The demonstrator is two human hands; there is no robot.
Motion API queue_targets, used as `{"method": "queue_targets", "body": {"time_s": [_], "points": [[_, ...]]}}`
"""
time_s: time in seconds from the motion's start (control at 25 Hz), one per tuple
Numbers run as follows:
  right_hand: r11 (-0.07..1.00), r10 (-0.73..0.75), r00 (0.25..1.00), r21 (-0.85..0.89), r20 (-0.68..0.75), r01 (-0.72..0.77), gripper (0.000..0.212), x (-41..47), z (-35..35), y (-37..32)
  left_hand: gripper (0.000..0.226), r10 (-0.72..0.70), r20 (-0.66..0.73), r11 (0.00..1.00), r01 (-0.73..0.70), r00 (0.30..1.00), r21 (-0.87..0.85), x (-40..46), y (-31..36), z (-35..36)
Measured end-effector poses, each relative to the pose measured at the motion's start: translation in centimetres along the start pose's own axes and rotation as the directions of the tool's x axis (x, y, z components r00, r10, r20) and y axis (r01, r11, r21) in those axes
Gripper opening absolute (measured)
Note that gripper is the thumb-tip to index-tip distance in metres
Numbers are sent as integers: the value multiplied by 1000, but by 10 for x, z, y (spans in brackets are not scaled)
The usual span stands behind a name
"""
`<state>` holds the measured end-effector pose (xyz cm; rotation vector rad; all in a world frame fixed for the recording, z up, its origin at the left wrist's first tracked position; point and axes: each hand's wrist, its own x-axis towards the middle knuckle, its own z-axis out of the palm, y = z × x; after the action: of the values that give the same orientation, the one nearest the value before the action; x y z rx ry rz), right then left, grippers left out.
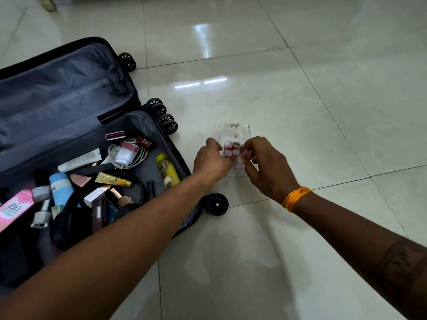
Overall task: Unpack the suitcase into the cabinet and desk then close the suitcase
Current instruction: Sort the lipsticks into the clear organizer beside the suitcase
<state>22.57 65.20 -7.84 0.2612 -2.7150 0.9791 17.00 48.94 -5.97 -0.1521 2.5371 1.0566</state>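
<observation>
A black suitcase (69,88) lies open on the floor at the left, its grey lid folded back. Its lower half holds several cosmetics: a yellow bottle (167,168), a white tube (79,160), a blue-capped bottle (60,188), a pink box (13,209), a white charger with cable (126,155) and black headphones (76,225). To its right a clear plastic organiser (235,132) stands on the tiles with small red-topped bottles (232,148) inside. My left hand (211,161) and my right hand (264,166) pinch at these bottles from either side.
Glossy white floor tiles (300,88) stretch to the right and behind the organiser. The suitcase wheels (217,204) stick out near my left forearm. An orange thread band (295,198) circles my right wrist.
</observation>
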Motion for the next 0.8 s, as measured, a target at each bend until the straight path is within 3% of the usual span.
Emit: {"method": "queue_targets", "body": {"time_s": [0.2,0.4,0.56,0.8], "points": [[997,-8,998,-78,57,12,31,7,-4,1,29,-20,-2,1000,20,1000,8,1,-2,4],[988,-33,997,-147,65,42,24,13,-5,-1,29,-4,-20,999,5,1000,31,-2,1,4],[990,-4,1000,-138,14,6,37,10,-5,-4,32,-22,-18,999,23,1000,35,-2,0,4],[992,-26,998,-125,-49,20,9,9,-2,6,31,-44,-21,999,44,999,-1,-2,0,4]]}}
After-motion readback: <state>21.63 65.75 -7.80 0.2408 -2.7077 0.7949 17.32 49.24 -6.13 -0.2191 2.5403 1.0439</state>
